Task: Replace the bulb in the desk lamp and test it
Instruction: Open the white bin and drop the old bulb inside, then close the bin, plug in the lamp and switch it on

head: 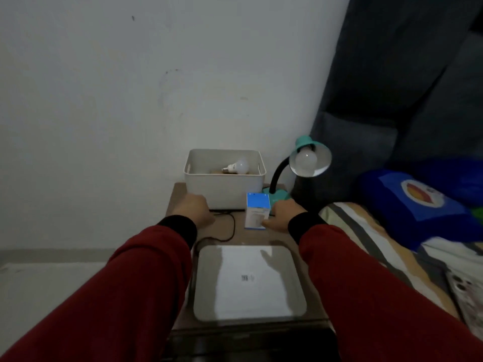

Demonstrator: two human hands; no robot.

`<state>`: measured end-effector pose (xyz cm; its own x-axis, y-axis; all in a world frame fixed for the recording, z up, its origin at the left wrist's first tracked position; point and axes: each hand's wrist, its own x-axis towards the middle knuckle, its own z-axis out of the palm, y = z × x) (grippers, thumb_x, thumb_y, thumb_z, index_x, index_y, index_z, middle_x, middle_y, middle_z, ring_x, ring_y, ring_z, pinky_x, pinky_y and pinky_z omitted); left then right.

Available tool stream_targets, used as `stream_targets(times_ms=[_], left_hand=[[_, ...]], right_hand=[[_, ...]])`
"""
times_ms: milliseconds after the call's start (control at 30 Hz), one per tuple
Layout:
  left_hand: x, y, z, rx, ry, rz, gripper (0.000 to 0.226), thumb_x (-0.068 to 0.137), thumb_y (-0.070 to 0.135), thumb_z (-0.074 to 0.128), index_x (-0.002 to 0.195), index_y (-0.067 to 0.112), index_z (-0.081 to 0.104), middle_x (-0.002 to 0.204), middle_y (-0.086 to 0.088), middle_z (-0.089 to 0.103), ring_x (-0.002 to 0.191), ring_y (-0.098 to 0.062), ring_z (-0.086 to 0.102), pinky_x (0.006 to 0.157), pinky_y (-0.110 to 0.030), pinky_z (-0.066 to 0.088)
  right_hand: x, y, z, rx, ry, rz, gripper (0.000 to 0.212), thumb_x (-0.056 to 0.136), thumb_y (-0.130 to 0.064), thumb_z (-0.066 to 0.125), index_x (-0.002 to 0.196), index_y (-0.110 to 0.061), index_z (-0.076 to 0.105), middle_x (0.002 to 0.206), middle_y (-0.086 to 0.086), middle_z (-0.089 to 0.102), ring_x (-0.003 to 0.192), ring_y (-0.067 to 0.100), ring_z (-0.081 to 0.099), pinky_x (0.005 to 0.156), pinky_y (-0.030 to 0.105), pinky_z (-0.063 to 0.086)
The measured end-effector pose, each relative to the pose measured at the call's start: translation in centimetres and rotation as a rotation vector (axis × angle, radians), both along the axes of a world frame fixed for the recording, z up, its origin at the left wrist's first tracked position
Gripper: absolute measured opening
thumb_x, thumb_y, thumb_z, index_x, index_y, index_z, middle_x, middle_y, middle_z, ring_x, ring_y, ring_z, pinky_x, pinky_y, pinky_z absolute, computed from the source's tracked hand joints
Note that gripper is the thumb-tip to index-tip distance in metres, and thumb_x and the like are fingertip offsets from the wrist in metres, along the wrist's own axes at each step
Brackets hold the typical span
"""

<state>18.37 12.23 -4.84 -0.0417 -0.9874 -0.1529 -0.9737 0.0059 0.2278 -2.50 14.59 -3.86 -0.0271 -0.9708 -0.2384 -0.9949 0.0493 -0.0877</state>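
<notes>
There's the teal desk lamp [300, 165] at the worktop's [180, 194] far right corner, a bulb [305, 159] seated in its shade and unlit; the right hand [281, 214] sits just in front of the lamp base, fingers curled against the blue-topped bulb box [257, 210]; whether it grips is unclear. Left of the lamp, a spare bulb [236, 166] lies in the white bin [224, 190]. The left hand [194, 209], loosely closed and holding nothing, rests before that bin, beside the black cord [230, 228]
</notes>
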Motion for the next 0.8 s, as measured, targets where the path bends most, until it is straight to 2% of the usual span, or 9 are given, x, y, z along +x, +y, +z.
stream_targets(times_ms=[67,133,267,367,467,567,633,733,800], left_hand=[[-0.3,2.4,-2.1,0.001,0.048,0.012,0.045,0.083,0.034,0.060,0.114,0.001,0.060,0.124,-0.021,0.060,0.116,-0.033,0.055,0.096,-0.033,0.045],[-0.8,5.0,-4.4,0.002,0.144,0.054,0.052,0.085,0.037,0.059,0.122,0.001,0.053,0.129,-0.021,0.055,0.121,-0.034,0.050,0.099,-0.035,0.043],[-1.6,9.5,-9.3,0.016,0.312,0.081,0.071,0.086,0.046,0.058,0.141,0.009,0.034,0.143,-0.019,0.039,0.133,-0.032,0.036,0.108,-0.039,0.035],[-1.7,11.5,-12.2,0.104,0.320,0.104,0.081,0.085,0.049,0.058,0.149,0.017,0.019,0.154,-0.020,0.018,0.142,-0.033,0.021,0.116,-0.040,0.024],[-2.1,12.4,-13.7,0.148,0.305,0.121,0.084,0.084,0.050,0.059,0.149,0.022,0.014,0.156,-0.020,0.003,0.145,-0.034,0.012,0.119,-0.039,0.019],[-2.4,12.5,-14.4,0.200,0.309,0.127,0.086,0.084,0.049,0.060,0.150,0.023,0.010,0.156,-0.022,-0.005,0.144,-0.037,0.009,0.118,-0.040,0.019],[-2.6,12.6,-14.5,0.220,0.300,0.131,0.088,0.084,0.049,0.060,0.150,0.022,0.009,0.155,-0.023,-0.006,0.144,-0.038,0.008,0.117,-0.041,0.019],[-2.8,12.3,-14.5,0.212,0.252,0.144,0.089,0.083,0.051,0.061,0.150,0.021,0.010,0.155,-0.023,-0.001,0.143,-0.038,0.009,0.117,-0.042,0.021],[-2.8,11.9,-14.6,0.206,0.225,0.154,0.091,0.080,0.052,0.063,0.149,0.017,0.015,0.153,-0.024,0.011,0.141,-0.039,0.016,0.115,-0.043,0.026]], right_hand=[[-0.3,2.7,-1.4,-0.021,-0.080,-0.013,0.048,0.087,-0.041,0.056,0.122,-0.008,0.058,0.127,0.015,0.060,0.118,0.029,0.054,0.094,0.031,0.045],[-0.6,5.3,-3.0,-0.043,-0.182,-0.036,0.055,0.087,-0.039,0.058,0.134,-0.013,0.049,0.138,0.012,0.053,0.128,0.028,0.047,0.105,0.032,0.038],[-1.4,9.0,-7.2,-0.004,-0.393,-0.147,0.071,0.083,-0.043,0.064,0.143,-0.017,0.036,0.146,0.011,0.043,0.134,0.026,0.041,0.107,0.034,0.035],[-1.9,10.8,-10.2,0.028,-0.477,-0.187,0.079,0.081,-0.040,0.068,0.146,-0.021,0.027,0.153,0.010,0.030,0.140,0.027,0.030,0.111,0.035,0.029],[-2.5,11.6,-12.5,0.058,-0.486,-0.231,0.084,0.080,-0.043,0.068,0.148,-0.022,0.023,0.155,0.009,0.028,0.142,0.028,0.027,0.112,0.036,0.029],[-3.8,10.8,-16.2,0.096,-0.442,-0.275,0.105,0.059,-0.072,0.057,0.148,-0.031,0.018,0.157,0.007,0.023,0.144,0.031,0.021,0.115,0.045,0.029],[-4.6,10.0,-18.5,0.109,-0.399,-0.273,0.112,0.050,-0.080,0.047,0.147,-0.034,0.018,0.157,0.007,0.023,0.143,0.033,0.019,0.114,0.047,0.029],[-3.5,11.2,-16.0,0.070,-0.341,-0.265,0.093,0.069,-0.066,0.059,0.147,-0.027,0.026,0.153,0.013,0.028,0.139,0.035,0.023,0.114,0.044,0.029],[-3.4,11.4,-15.4,0.050,-0.336,-0.282,0.084,0.076,-0.056,0.063,0.146,-0.022,0.030,0.150,0.015,0.030,0.138,0.034,0.026,0.113,0.040,0.029]])
